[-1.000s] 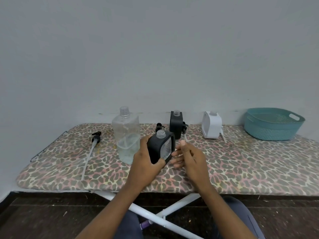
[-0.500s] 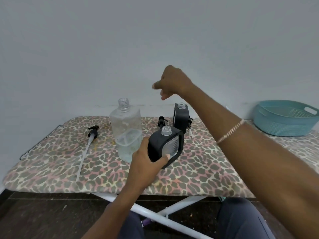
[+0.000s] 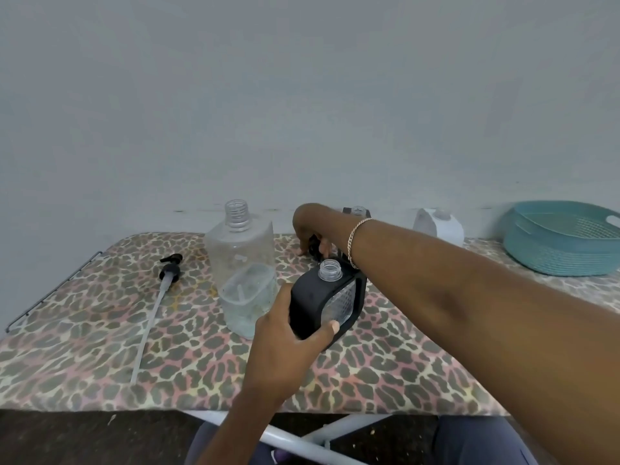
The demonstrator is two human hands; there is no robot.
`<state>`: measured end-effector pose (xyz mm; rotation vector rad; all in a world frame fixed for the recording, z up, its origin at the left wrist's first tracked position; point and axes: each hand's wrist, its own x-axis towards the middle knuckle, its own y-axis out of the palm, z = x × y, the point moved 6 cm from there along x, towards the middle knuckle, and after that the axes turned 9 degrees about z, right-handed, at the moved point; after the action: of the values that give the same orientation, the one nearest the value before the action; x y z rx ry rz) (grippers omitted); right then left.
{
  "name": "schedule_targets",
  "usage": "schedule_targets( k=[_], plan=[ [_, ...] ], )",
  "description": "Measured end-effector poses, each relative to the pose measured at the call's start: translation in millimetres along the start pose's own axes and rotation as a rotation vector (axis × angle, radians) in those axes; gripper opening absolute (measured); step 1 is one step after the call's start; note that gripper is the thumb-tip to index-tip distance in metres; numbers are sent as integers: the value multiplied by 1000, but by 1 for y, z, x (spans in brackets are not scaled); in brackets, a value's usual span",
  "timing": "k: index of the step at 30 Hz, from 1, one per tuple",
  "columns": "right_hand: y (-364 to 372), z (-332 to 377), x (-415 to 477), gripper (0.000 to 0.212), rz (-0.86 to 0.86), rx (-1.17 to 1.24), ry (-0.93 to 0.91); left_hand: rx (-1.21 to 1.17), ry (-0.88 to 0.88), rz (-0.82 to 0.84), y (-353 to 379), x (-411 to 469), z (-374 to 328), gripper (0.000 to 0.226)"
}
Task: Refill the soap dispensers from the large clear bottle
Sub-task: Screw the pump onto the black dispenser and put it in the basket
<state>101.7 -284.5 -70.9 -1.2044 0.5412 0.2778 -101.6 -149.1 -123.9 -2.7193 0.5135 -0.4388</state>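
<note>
My left grip [image 3: 285,344] is clenched round the black dispenser [image 3: 312,303], which tilts above the ironing board [image 3: 84,330] with its neck uncapped, at 1 o'clock from that grip. The large clear bottle [image 3: 245,263] stands open just beside it at 9 o'clock, liquid low inside. My right grip [image 3: 310,229], at 12 o'clock from the held dispenser, pinches a small black pump [image 3: 315,246]. A loose long-tubed pump [image 3: 167,270] lies far out at 9 o'clock. A white dispenser [image 3: 443,226] and teal basket [image 3: 563,239] sit toward 2 o'clock.
</note>
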Motion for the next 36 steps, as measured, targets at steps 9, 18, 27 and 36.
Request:
schedule_targets(
  k=[9, 18, 27, 36],
  plan=[
    [-46, 33, -36, 35, -75, 296, -229, -4, 9, -5, -2, 0, -1, 46],
    [-75, -9, -200, 46, -544, 548, -755, -58, 31, 17, -4, -5, -7, 53],
    [-13, -52, -240, 34, -728, 527, -779, -97, 22, 56, -1, -6, -8, 58],
    [34, -73, -228, 29, -726, 458, -721, -115, 26, 72, -1, -5, -10, 56]
  ],
)
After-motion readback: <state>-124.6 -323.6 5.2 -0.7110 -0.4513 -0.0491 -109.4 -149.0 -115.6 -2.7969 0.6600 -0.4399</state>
